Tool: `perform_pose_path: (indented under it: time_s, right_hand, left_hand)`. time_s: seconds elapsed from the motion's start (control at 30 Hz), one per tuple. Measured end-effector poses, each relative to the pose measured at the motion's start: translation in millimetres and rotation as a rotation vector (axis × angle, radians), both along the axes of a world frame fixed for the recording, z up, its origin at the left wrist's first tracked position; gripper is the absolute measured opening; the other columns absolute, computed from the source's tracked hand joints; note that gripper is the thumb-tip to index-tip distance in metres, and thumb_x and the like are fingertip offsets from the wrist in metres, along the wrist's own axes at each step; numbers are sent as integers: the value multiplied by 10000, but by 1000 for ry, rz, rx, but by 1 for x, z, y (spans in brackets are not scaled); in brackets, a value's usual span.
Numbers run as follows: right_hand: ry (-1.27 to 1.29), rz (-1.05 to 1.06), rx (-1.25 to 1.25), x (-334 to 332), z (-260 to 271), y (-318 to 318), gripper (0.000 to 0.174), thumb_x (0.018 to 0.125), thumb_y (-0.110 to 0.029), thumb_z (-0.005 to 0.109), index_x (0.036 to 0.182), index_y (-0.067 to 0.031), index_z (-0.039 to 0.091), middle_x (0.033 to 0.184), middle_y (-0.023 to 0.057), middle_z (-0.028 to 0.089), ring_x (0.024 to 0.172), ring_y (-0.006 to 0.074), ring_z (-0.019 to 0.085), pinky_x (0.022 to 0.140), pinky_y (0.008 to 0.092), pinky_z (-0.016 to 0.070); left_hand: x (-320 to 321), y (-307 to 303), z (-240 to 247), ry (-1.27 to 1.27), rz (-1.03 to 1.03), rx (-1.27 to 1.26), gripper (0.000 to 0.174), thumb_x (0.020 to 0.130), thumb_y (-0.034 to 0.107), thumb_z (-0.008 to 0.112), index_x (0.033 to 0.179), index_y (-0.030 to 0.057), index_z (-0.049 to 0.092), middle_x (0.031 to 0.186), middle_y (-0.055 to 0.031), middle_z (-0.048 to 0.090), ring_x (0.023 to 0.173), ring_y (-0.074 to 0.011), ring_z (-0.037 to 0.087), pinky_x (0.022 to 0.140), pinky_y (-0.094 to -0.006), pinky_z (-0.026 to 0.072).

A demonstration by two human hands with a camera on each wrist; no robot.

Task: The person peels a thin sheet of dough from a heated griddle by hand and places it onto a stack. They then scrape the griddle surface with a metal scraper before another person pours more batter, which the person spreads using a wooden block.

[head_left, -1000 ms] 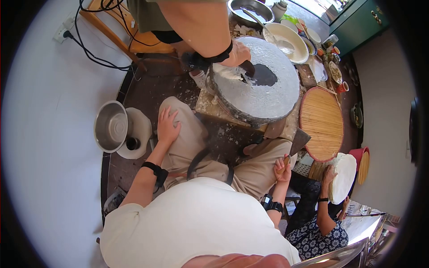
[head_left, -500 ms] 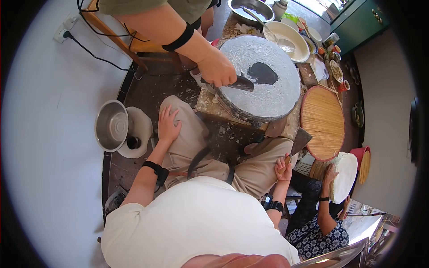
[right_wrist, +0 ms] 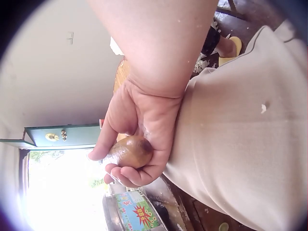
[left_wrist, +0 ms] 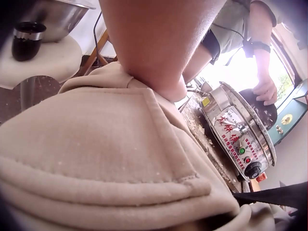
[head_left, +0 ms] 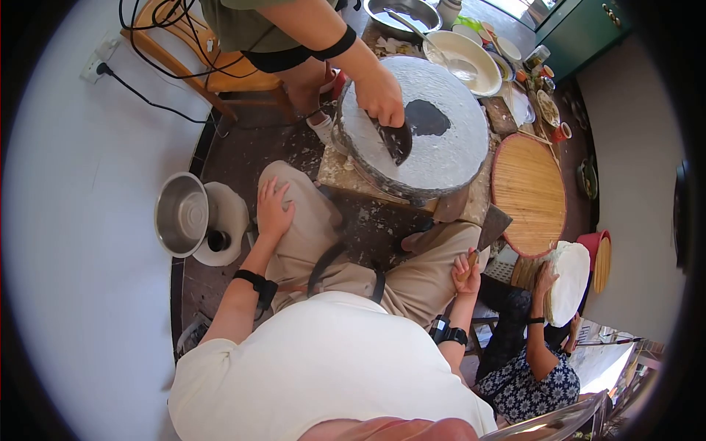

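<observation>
My left hand (head_left: 274, 211) rests flat on my left knee, its fingers spread and holding nothing; in the left wrist view the forearm hides most of it. On my right thigh, palm up, my right hand (head_left: 463, 273) curls its fingers round the rounded wooden handle of a scraper (right_wrist: 135, 152). A broad dark blade (head_left: 495, 226) shows just beyond that hand. In front stands a round electric griddle (head_left: 448, 165) coated with white batter, with one dark bare patch. Another person's hand (head_left: 380, 94) draws a dark curved scraper (head_left: 398, 142) over the batter.
To the right of the griddle lies a round slatted mat (head_left: 529, 195). A seated person holds a stack of white round sheets (head_left: 569, 283). Bowls, including a cream batter basin (head_left: 478, 73), crowd the back. A steel bowl (head_left: 181, 214) sits on a stool at left.
The other person's hand and curved scraper have moved from near the dark patch to the griddle's left edge, then to its front left. My hands stay where they were.
</observation>
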State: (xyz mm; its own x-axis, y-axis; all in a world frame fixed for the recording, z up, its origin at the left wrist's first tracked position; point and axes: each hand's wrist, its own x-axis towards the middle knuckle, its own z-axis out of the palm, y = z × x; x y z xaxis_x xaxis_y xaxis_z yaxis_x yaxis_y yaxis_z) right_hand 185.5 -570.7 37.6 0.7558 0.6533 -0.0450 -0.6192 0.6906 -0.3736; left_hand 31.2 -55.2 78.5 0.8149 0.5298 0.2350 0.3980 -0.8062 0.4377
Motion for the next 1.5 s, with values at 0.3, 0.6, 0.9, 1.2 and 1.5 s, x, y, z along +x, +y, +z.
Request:
perform_pose_path:
  time_s: [0.3, 0.6, 0.9, 1.2, 1.5]
  right_hand:
    - [-10, 2, 2, 0, 0, 0, 527, 871, -275, 642, 1319, -111, 418, 785, 8, 404, 721, 128, 394, 665, 242, 364]
    - [2, -1, 19, 1, -1, 0, 525, 870, -258, 642, 1321, -98, 426, 788, 14, 412, 725, 129, 395, 673, 237, 371]
    - [9, 5, 49, 1, 1, 2, 523, 873, -248, 639, 1325, -96, 424, 795, 27, 416, 730, 141, 398, 680, 246, 376]
    - [26, 17, 61, 0, 2, 3, 511, 877, -238, 632, 1324, -103, 424, 807, 36, 423, 753, 153, 417, 679, 253, 382]
    - [15, 15, 59, 0, 1, 3, 512, 879, -235, 628, 1331, -96, 432, 808, 32, 421, 752, 152, 410, 670, 246, 383]
  left_hand:
    - [0, 1, -2, 11, 3, -9, 476, 708, 161, 655, 1176, 106, 589, 1388, -135, 400, 1302, -358, 328, 1069, -442, 280]
    - [1, 0, 0, 20, 0, -11, 467, 712, 158, 650, 1172, 107, 586, 1388, -134, 397, 1298, -367, 327, 1074, -441, 277]
    - [1, 0, 0, 21, 1, -3, 469, 717, 159, 644, 1178, 110, 581, 1384, -137, 399, 1299, -368, 323, 1073, -439, 278]
    - [1, 0, -1, 11, -4, 8, 468, 717, 164, 644, 1178, 110, 583, 1371, -146, 413, 1289, -367, 340, 1062, -438, 289]
    - [0, 0, -1, 6, -3, -2, 468, 721, 163, 644, 1182, 115, 582, 1376, -144, 410, 1296, -365, 333, 1065, -438, 285]
